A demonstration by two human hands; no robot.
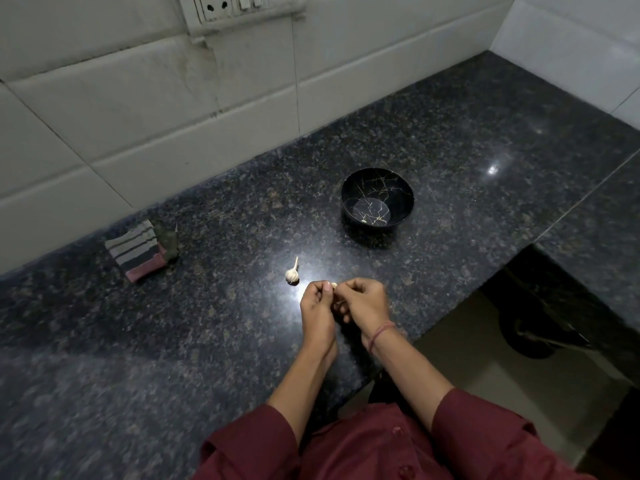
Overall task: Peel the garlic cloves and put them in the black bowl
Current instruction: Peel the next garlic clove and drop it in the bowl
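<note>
1. Black bowl (398, 192), gold-veined, stands upright on the dark speckled tabletop (173, 341). One small pale piece (363, 221), apparently a peeled clove, lies on its floor.
2. Left hand (317, 306) and right hand (363, 299) are on the viewer's side of the bowl, well apart from it. Their fingertips meet, and both hands have curled fingers pinching one garlic clove (334, 285) between them.
3. Garlic bulb (292, 274), stalk up, rests on the tabletop left of and nearer than the bowl, just beside the left hand.
4. Folded striped cloth (138, 249) lies far left of the bowl, near the tiled wall (207, 98). A socket panel (239, 5) is on the wall beyond the bowl.
</note>
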